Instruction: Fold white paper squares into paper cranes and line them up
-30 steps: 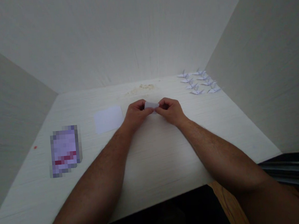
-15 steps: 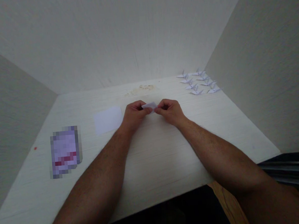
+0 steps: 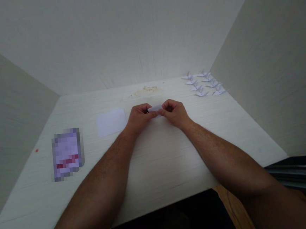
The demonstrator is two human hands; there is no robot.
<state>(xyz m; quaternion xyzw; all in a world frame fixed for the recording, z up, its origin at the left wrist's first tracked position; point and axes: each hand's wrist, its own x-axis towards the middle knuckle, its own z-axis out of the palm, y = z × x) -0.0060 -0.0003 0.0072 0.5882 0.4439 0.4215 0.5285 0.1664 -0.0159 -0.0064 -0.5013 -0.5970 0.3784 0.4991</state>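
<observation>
A small folded piece of white paper [image 3: 155,108] is held between my two hands above the middle of the white table. My left hand [image 3: 140,116] pinches its left side, the thumb lying along the near edge. On the other side my right hand [image 3: 174,112] grips it between thumb and fingers. The two thumbs nearly meet in front of the paper and cover part of it. How the paper is folded underneath cannot be made out.
White sheets of paper [image 3: 111,122] lie left of my hands. Farther left is a blurred-out purple item with a red band [image 3: 67,153]. Several folded paper cranes [image 3: 201,93] stand in rows at the back right. Walls [image 3: 126,39] enclose the table [image 3: 162,163] on three sides.
The paper has tilted and now shows a narrower, longer strip between my hands. My left hand has shifted slightly to the right, and the thumbs have come closer together.
</observation>
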